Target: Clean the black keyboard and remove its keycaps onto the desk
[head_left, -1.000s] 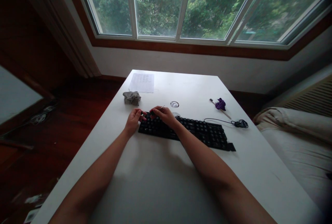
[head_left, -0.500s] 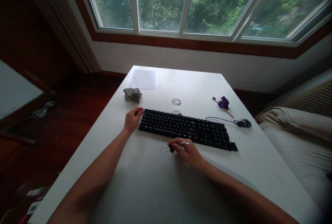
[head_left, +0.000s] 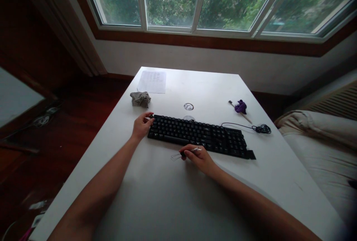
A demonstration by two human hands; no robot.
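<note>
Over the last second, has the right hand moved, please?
Yes. The right hand, gripping a wire tool, left the keyboard's far left corner and came toward the person, onto the table by its near edge.

Head view. I see my left arm (head_left: pixel 106 189) and right arm (head_left: pixel 251 203) bare along their whole visible length, each narrowing toward the wrist. The left hand (head_left: pixel 141 127) and right hand (head_left: pixel 199 158) are bare too. Finer detail is too small to tell.
</note>
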